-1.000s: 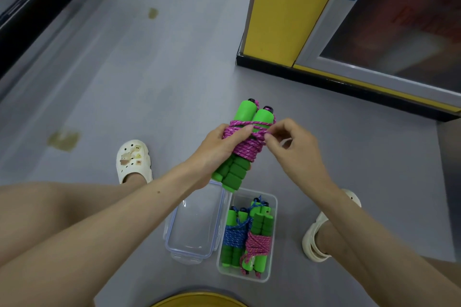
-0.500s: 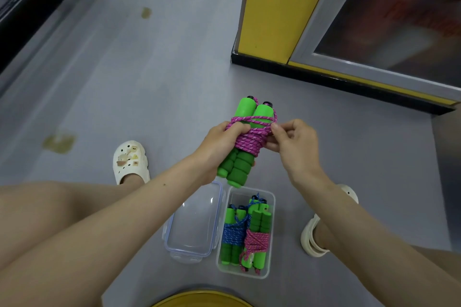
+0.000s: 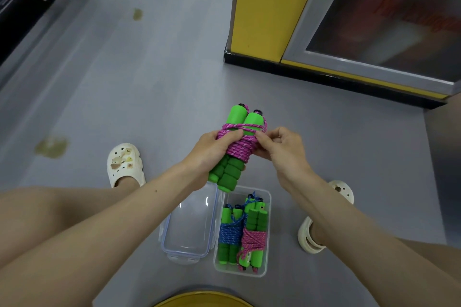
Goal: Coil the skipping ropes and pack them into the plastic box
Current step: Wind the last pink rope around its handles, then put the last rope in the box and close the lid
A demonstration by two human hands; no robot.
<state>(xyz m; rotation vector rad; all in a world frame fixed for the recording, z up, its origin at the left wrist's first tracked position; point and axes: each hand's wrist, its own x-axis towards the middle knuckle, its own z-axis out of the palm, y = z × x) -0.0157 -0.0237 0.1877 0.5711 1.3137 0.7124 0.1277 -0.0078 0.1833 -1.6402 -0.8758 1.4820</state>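
Skipping rope point(image 3: 239, 150), its pink cord wound tight round two green foam handles, sits between both hands, raised clear of the grey floor point(image 3: 154, 87). The left hand point(image 3: 212, 154) grips the bundle from its left side, fingers and thumb curled round the coils; the handles' capped ends rise above the fingers and their ribbed ends poke out below the palm. The right hand point(image 3: 282, 149) pinches the cord at the coil's right edge, fingertips against the wraps.

Directly beneath the hands a clear plastic box point(image 3: 269, 234) stands on the floor, holding a blue-corded rope point(image 3: 230, 232) and a second pink-corded rope point(image 3: 253, 239) side by side. Its clear lid point(image 3: 192, 227) lies flat under the left wrist, against the box's left side. A cream clog point(image 3: 124, 164) sits out to the left of the left hand; a yellow-edged panel point(image 3: 262, 7) stands beyond the hands.
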